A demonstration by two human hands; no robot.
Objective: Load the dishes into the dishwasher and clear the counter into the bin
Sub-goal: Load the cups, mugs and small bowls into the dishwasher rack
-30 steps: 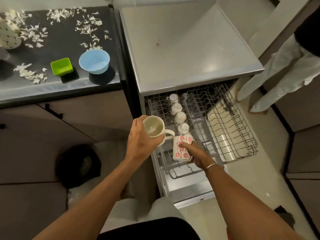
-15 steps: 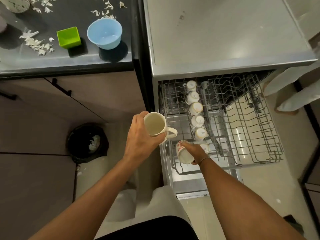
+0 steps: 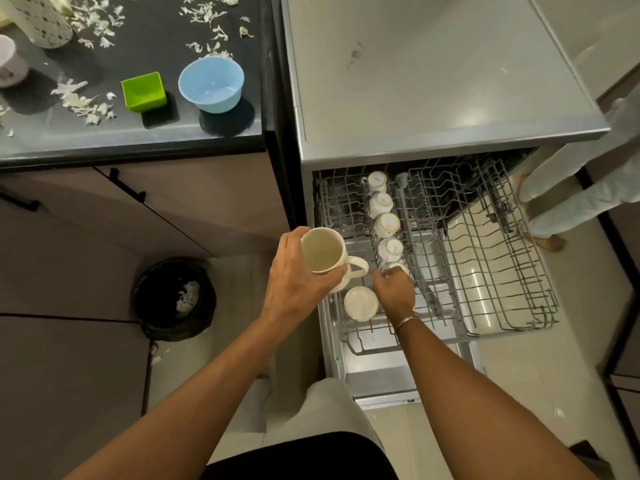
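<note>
Over front-left corner of dishwasher rack (image 3: 491, 258), left hand (image 3: 294, 282) wraps cream mug (image 3: 323, 258) round body, mouth up, handle free. Right hand (image 3: 394, 291) low beside inverted mug (image 3: 361, 303); its grip unclear. Ceramic probably stiff, smooth, fragile: hold body or handle.

light: soft, even indoor | glare: dishwasher top (image 3: 450, 109) | shadow: beside blue bowl (image 3: 211, 84) | edges: bowed | focus: slightly soft

The person wears a thin metal bangle (image 3: 406, 321), black top (image 3: 298, 459) and pale trousers (image 3: 329, 407).
</note>
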